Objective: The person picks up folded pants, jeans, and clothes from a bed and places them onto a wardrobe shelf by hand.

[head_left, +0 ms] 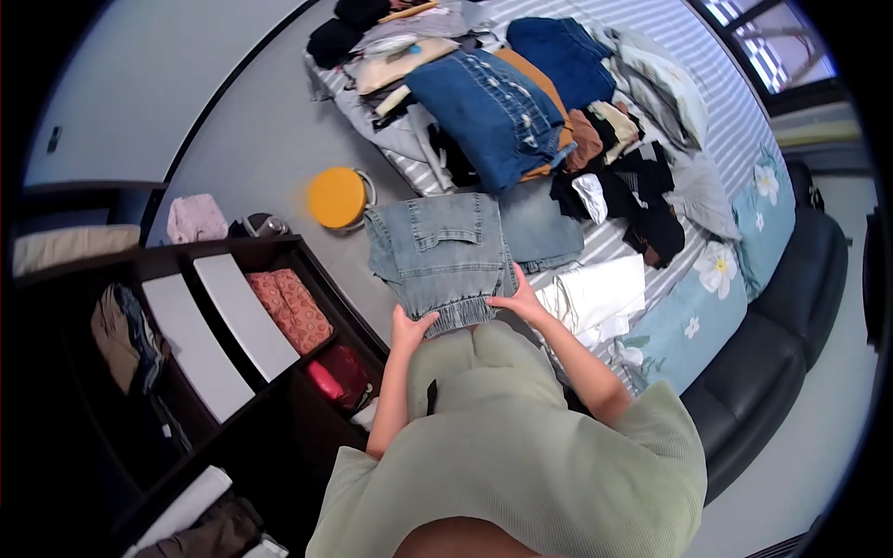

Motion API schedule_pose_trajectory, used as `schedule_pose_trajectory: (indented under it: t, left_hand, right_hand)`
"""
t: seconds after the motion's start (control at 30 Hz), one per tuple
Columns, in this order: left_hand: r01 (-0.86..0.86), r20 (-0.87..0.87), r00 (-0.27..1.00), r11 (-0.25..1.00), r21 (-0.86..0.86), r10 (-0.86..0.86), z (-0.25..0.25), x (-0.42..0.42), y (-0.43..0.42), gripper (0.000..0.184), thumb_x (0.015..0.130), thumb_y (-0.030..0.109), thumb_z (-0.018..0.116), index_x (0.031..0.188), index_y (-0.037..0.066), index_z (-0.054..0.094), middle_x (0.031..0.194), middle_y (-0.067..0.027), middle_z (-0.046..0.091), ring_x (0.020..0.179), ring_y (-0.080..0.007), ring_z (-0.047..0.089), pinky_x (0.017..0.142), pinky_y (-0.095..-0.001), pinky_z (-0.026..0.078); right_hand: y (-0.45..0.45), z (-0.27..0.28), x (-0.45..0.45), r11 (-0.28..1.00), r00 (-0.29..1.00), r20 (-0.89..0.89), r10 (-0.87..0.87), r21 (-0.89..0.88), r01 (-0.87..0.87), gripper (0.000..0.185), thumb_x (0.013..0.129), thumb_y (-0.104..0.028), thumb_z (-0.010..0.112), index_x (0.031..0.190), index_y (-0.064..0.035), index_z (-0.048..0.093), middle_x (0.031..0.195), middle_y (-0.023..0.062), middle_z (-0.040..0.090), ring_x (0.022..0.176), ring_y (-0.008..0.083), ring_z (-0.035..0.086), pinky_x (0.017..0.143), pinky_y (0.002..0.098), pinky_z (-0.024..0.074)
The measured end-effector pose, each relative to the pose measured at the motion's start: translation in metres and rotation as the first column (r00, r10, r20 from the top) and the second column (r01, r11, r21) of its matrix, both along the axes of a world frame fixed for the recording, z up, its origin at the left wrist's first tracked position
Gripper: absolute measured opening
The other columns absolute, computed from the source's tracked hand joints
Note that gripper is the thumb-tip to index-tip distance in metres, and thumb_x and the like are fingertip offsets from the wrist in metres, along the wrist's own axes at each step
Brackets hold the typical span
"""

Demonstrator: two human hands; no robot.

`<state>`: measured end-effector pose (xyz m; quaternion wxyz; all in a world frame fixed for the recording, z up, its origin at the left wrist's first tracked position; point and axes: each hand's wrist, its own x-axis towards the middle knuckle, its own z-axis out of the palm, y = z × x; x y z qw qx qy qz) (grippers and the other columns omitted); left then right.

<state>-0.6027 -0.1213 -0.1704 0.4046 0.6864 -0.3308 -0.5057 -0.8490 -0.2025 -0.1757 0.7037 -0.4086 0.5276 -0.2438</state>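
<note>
Two hands hold one pair of light blue jeans (437, 265) out in front of the person's green clothes (521, 446). The left hand (409, 325) is closed on one end of the stretchy waistband (456, 314), and the right hand (518, 298) is closed near the other end. Both thumbs lie on top; the other fingers are mostly hidden, so I can't tell how far they curl under.

The jeans look folded, with a back pocket (447, 225) facing up. I think they are soft but thick, a bit heavy for clothes, and not slippery. They should not break (cloth is kind that way). The gathered waistband looks like a good place to grip, one hand at each end, because the loose far part may flop or come unfolded.

Past the hands, the jeans reach toward the side of the bed (684, 56). Just beside them lie more pale jeans (549, 228); I can't tell if they touch. Farther off is a dark blue pair (484, 116) in the pile.
</note>
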Motion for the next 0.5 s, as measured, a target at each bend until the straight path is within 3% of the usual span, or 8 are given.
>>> schedule_pose_trajectory:
  t: [0.07,0.2,0.23,0.33,0.37,0.5]
  left_hand:
    - [-0.038,0.065,0.997,0.999,0.007,0.037,0.019,0.010,0.005,0.050,0.064,0.011,0.077,0.103,-0.004,0.050,0.096,-0.0120,0.061,0.087,-0.0196,0.058,0.079,-0.0315,0.046]
    - [-0.113,0.188,0.976,0.994,0.012,0.109,0.068,0.029,0.007,0.049,0.065,0.012,0.077,0.102,-0.005,0.049,0.096,-0.0129,0.061,0.087,-0.0191,0.058,0.078,-0.0315,0.046]
    - [-0.140,0.117,0.983,0.990,-0.004,0.139,0.082,0.035,0.004,0.050,0.065,0.011,0.076,0.104,-0.006,0.049,0.102,-0.0132,0.058,0.092,-0.0193,0.056,0.082,-0.0301,0.043]
    - [-0.155,0.163,0.972,0.983,-0.102,0.170,0.102,0.057,0.002,0.050,0.065,0.010,0.076,0.105,-0.005,0.050,0.102,-0.0125,0.058,0.091,-0.0188,0.056,0.083,-0.0298,0.043]
    - [-0.180,0.172,0.965,0.977,-0.117,0.199,0.107,0.063,0.002,0.049,0.066,0.009,0.075,0.106,-0.005,0.050,0.101,-0.0111,0.059,0.091,-0.0181,0.056,0.083,-0.0296,0.043]
    - [-0.248,0.159,0.945,0.944,-0.219,0.285,0.127,0.097,0.001,0.045,0.067,0.010,0.075,0.102,-0.005,0.051,0.098,-0.0109,0.060,0.089,-0.0176,0.057,0.081,-0.0298,0.044]
  right_hand:
    - [-0.008,0.036,0.018,1.000,1.000,0.006,0.020,-0.003,-0.020,0.095,0.061,-0.010,0.079,0.135,-0.0011,0.020,0.127,0.0134,0.041,0.116,0.0207,0.041,0.098,0.0306,0.0318]
    - [-0.020,0.050,0.047,0.997,0.990,0.116,0.080,-0.028,-0.078,0.097,0.059,-0.009,0.079,0.136,-0.0012,0.021,0.128,0.0130,0.041,0.117,0.0201,0.040,0.098,0.0303,0.0314]
    - [-0.024,0.053,0.055,0.987,0.990,0.053,0.127,-0.103,-0.121,0.098,0.058,-0.009,0.079,0.136,0.0000,0.021,0.129,0.0135,0.040,0.118,0.0197,0.039,0.099,0.0302,0.0297]
    - [-0.036,0.060,0.083,0.980,0.985,0.118,0.128,-0.169,-0.107,0.098,0.058,-0.009,0.080,0.136,0.0013,0.021,0.128,0.0139,0.042,0.119,0.0196,0.039,0.100,0.0299,0.0281]
    - [-0.042,0.064,0.093,0.960,0.982,0.120,0.145,-0.257,-0.111,0.092,0.058,-0.003,0.077,0.134,-0.0010,0.026,0.124,0.0090,0.046,0.114,0.0170,0.043,0.098,0.0293,0.0318]
    - [-0.066,0.097,0.132,0.933,0.962,0.117,0.245,-0.300,-0.201,0.092,0.060,-0.013,0.078,0.134,0.0023,0.026,0.131,0.0137,0.040,0.120,0.0186,0.038,0.101,0.0294,0.0269]
